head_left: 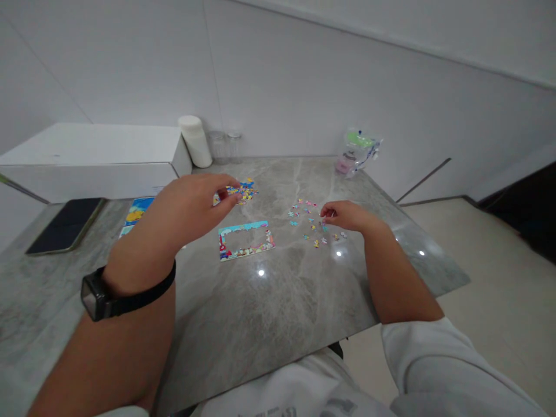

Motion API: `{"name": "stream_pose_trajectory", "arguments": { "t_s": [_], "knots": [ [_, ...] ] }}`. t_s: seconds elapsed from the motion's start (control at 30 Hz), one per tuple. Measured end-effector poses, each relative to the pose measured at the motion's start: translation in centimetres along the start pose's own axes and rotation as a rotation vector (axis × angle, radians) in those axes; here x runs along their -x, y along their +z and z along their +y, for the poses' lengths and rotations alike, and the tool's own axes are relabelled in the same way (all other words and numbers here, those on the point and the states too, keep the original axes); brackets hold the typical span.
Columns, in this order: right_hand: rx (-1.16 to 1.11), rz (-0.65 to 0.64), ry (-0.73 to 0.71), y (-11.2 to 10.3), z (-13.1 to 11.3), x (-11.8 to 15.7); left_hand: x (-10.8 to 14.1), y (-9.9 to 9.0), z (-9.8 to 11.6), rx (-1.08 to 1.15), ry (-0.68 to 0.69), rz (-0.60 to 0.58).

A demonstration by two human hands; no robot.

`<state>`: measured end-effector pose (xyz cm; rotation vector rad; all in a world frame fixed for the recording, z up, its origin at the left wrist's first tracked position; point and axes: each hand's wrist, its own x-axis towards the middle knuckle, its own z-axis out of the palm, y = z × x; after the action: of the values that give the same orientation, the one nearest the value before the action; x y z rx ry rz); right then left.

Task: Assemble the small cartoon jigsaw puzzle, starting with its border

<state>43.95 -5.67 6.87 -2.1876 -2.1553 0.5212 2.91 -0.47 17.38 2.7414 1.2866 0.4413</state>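
My left hand (197,200), wearing a black watch (98,294) on its wrist, hovers at the near left of a heap of small colourful jigsaw puzzle pieces (248,190). Its thumb and fingers are apart, with nothing visible between them. Below the heap lies a puzzle border (247,252) joined into a rectangle, its middle showing bare tabletop. My right hand (345,215) reaches down among scattered puzzle pieces (316,243) on the right. The fingers there are curled together in a pinch; whatever is between the tips is too small to make out.
A phone (65,226) and a partly covered picture card (138,209) lie at left. Along the wall stand a white box (91,168), a white bottle (195,142) and two clear jars (234,147). A plastic bag (355,153) sits at the back right of the grey table (260,313).
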Motion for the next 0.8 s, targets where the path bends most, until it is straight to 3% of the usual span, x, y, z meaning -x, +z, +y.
{"name": "stream_pose_trajectory", "arguments": {
  "t_s": [0.17, 0.3, 0.47, 0.67, 0.8],
  "knots": [
    [0.044, 0.108, 0.062, -1.4, 1.7, 2.1, -0.1, 0.1, -0.3, -0.006, 0.008, 0.001],
    [0.146, 0.156, 0.142, -0.1, 2.7, 2.8, -0.5, 0.7, -0.6, -0.006, 0.028, -0.002],
    [0.099, 0.138, 0.177, 1.9, 3.9, 2.8, -0.7, 1.2, -0.4, -0.039, 0.022, -0.034],
    [0.077, 0.309, 0.408, 1.6, 6.6, 4.3, -0.4, 0.7, -0.1, -0.058, 0.005, -0.066],
    [0.024, 0.275, 0.426, 1.9, 7.1, 4.9, -0.6, 0.9, -0.5, -0.067, -0.021, -0.089]
  ]
}}
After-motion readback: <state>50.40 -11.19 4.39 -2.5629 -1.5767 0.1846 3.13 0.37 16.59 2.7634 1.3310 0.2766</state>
